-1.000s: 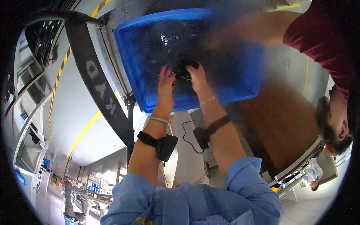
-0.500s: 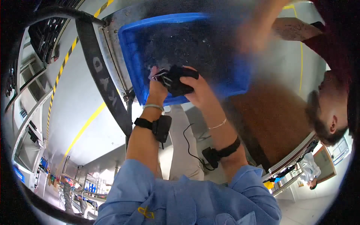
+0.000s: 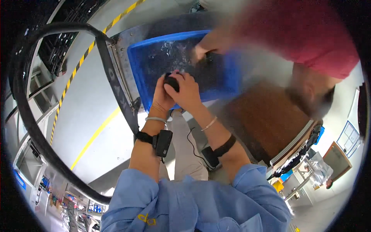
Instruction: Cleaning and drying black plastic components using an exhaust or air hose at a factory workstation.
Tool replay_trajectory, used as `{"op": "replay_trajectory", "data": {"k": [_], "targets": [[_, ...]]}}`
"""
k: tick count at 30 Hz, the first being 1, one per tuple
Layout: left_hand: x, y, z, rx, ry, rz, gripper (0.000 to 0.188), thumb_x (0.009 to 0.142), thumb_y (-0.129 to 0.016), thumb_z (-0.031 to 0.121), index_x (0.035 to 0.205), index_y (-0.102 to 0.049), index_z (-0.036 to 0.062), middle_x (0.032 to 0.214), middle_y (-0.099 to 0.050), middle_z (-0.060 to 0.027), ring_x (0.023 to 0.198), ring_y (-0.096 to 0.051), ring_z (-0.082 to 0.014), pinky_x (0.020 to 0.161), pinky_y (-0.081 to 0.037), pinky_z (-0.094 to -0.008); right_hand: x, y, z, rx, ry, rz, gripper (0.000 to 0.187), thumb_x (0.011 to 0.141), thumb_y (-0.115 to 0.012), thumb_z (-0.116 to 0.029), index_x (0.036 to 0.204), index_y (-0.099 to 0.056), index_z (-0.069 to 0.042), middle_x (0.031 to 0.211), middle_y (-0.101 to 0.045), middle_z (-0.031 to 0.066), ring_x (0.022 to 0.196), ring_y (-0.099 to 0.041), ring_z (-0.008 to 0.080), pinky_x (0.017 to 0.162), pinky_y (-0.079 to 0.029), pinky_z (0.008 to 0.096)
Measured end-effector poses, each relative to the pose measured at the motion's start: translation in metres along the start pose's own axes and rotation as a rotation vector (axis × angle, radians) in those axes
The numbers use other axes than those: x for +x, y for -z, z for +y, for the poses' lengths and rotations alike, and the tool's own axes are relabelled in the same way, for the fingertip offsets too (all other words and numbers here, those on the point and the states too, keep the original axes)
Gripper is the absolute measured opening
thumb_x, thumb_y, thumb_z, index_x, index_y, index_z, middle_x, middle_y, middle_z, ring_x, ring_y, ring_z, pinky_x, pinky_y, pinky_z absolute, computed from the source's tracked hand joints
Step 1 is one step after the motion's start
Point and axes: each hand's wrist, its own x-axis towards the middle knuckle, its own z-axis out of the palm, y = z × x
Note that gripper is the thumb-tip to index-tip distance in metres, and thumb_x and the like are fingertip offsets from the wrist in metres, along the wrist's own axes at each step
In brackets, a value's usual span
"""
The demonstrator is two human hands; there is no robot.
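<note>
My left hand [image 3: 163, 96] and my right hand [image 3: 187, 92] are cupped together around a dark, rounded black bundle [image 3: 172, 82]. Fingers hide most of the bundle, and its exact kind cannot be made out. Both hands are over the near left part of a blue bin [image 3: 135, 73], whose inside looks dark with pale, shiny flecks. Across the bin, another person's hand [image 3: 201, 53], blurred, reaches in from the right beside a small black thing [image 3: 213, 58].
The bin sits on a cart with a dark tubular handle [image 3: 63, 27] on my left. To the right lies a brown board-like surface [image 3: 266, 120]. A co-worker in a red shirt [image 3: 290, 31] leans in at the far right. Yellow-black tape [image 3: 79, 63] marks the floor.
My hands have closed together around the black bundle, which showed more loosely spread before. The co-worker has leaned farther in, with a hand now inside the bin. The whole view has shifted.
</note>
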Motion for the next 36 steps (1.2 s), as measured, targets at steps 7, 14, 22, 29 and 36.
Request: {"op": "replay_trajectory", "data": {"k": [7,14,22,29,36], "targets": [[-0.03,-0.036,-0.004,0.001,-0.038,0.014,0.049,0.088,-0.046,0.049,0.112,-0.056,0.0074,0.11,-0.059,-0.0085,0.102,-0.056,-0.0236,0.089,-0.046,-0.0365,-0.005,0.029,-0.016,-0.097,0.385,0.155,0.036,0.076,-0.059,-0.033,0.105,-0.058,-0.01,0.107,-0.054,0.0111,0.106,-0.047,0.0334,0.096,-0.03,0.0501],[-0.046,-0.054,0.003,0.137,-0.043,-0.025,0.045,0.086,-0.049,0.049,0.1,-0.059,0.0075,0.1,-0.062,-0.008,0.094,-0.059,-0.0225,0.086,-0.047,-0.0358,-0.018,0.055,-0.048,-0.15,0.494,0.158,0.031,0.077,-0.057,-0.027,0.105,-0.055,-0.012,0.099,-0.054,0.0085,0.103,-0.048,0.0285,0.096,-0.029,0.0478],[-0.039,-0.055,-0.005,0.132,-0.089,0.033,0.025,0.088,-0.045,0.034,0.086,-0.059,0.0129,0.091,-0.062,-0.0064,0.088,-0.059,-0.0214,0.08,-0.048,-0.0374,-0.016,0.057,-0.048,-0.092,0.456,0.109,0.033,0.076,-0.058,-0.028,0.102,-0.054,-0.009,0.099,-0.054,0.0083,0.098,-0.049,0.0275,0.094,-0.032,0.0441],[-0.059,-0.059,-0.021,0.701,-0.418,-0.099,0.018,0.09,-0.042,0.026,0.098,-0.053,0.0142,0.101,-0.057,-0.0047,0.094,-0.054,-0.0217,0.084,-0.044,-0.0369,-0.022,0.069,-0.05,-0.144,0.398,0.028,0.031,0.074,-0.059,-0.026,0.099,-0.053,-0.01,0.097,-0.053,0.0086,0.097,-0.048,0.0274,0.09,-0.032,0.043],[-0.058,-0.096,-0.035,0.255,-0.194,0.277,0.021,0.088,-0.045,0.028,0.089,-0.059,0.0128,0.097,-0.061,-0.0061,0.091,-0.059,-0.0215,0.081,-0.048,-0.0366,-0.027,0.076,-0.045,-0.123,0.394,0.026,0.032,0.072,-0.062,-0.025,0.098,-0.052,-0.009,0.096,-0.052,0.0088,0.096,-0.047,0.0272,0.088,-0.032,0.0417]]}}
